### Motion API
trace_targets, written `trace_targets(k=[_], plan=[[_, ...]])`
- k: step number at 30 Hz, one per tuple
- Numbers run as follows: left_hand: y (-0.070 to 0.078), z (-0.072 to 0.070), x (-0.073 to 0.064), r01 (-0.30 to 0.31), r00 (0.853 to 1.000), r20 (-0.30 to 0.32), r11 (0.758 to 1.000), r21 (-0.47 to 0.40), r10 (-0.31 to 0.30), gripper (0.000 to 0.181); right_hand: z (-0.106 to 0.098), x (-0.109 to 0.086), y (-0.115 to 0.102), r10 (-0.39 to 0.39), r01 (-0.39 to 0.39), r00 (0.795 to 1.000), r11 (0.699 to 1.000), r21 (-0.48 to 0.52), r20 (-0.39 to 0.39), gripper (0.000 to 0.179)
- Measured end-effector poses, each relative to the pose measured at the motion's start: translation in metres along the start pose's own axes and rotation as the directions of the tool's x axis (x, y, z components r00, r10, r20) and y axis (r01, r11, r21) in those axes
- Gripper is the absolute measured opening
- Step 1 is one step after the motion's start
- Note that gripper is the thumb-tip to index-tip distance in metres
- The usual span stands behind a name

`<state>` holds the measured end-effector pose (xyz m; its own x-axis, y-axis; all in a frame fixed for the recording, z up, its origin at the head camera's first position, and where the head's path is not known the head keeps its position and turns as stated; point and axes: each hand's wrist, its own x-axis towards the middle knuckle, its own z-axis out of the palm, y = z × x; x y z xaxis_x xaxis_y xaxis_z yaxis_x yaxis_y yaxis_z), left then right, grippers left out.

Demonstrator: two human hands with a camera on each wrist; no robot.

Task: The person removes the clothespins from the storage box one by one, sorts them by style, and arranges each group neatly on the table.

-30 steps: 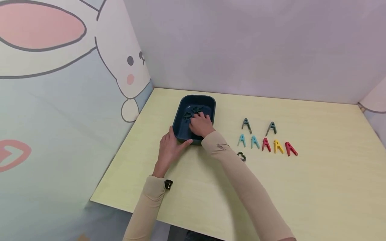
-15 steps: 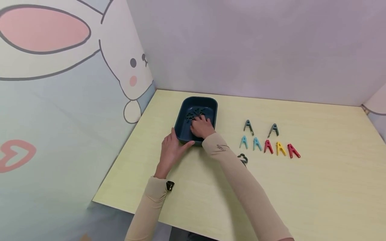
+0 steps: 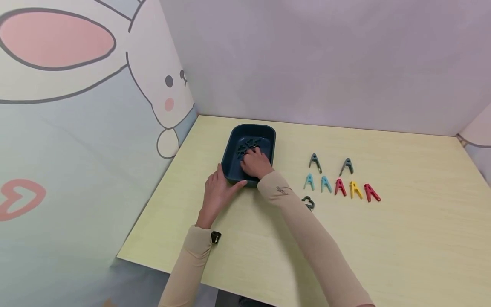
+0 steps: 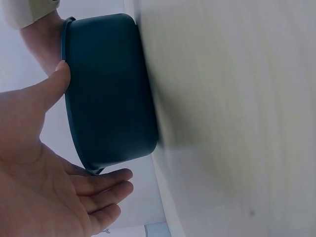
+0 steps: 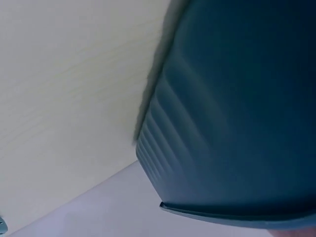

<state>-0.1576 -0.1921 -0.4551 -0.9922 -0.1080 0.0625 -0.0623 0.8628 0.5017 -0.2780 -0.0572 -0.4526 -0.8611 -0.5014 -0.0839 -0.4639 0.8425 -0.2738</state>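
Note:
A dark blue-green rectangular bin [image 3: 230, 136] stands on the table. My left hand [image 3: 218, 194] is at its near left corner, the thumb on the near rim and the other fingers straight beside the corner, as the left wrist view also shows. My right hand [image 3: 256, 163] reaches down into the bin with bent fingers; the fingertips are partly hidden, and I cannot tell whether they hold anything. Just beyond them lie dark green openwork pieces [image 3: 253, 142], their kind too small to tell. The right wrist view shows mainly the bin's ribbed outer wall [image 5: 237, 123].
Right of the bin lie two dark grey-green clips [image 3: 314, 162], with a row of light blue clips [image 3: 309, 181], red clips [image 3: 339, 187] and a yellow clip [image 3: 355, 189] below. A dark green outline-shaped piece [image 3: 309, 202] lies beside the right sleeve. Walls border the table.
The whole head view has shifted slightly. Inside the bin, the dark green pieces sit a little closer to my right hand and to each other. My left hand stays at the corner.

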Motion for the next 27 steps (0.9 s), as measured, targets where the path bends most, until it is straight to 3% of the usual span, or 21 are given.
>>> trace_targets(k=[9,13,22,27], plan=[[0.002,-0.002,-0.002,-0.002,1.0,0.013,1.0,-0.017,0.002,0.111,-0.006,-0.011,-0.004,0.01,-0.01,1.0,1.0,0.014,0.009,0.044],[0.0,-0.001,-0.001,0.001,1.0,0.019,1.0,-0.019,-0.001,0.112,-0.009,-0.019,-0.003,-0.008,0.009,1.0,0.999,0.032,-0.023,0.045],[-0.002,-0.002,-0.002,-0.004,1.0,0.013,0.999,-0.037,0.004,0.111,-0.034,-0.065,0.007,-0.059,0.074,0.991,0.99,0.119,-0.123,0.045],[-0.001,-0.005,-0.003,0.004,1.0,0.03,0.999,-0.05,-0.003,0.112,-0.046,-0.095,0.017,-0.059,0.096,0.984,0.971,0.221,-0.167,0.047]])
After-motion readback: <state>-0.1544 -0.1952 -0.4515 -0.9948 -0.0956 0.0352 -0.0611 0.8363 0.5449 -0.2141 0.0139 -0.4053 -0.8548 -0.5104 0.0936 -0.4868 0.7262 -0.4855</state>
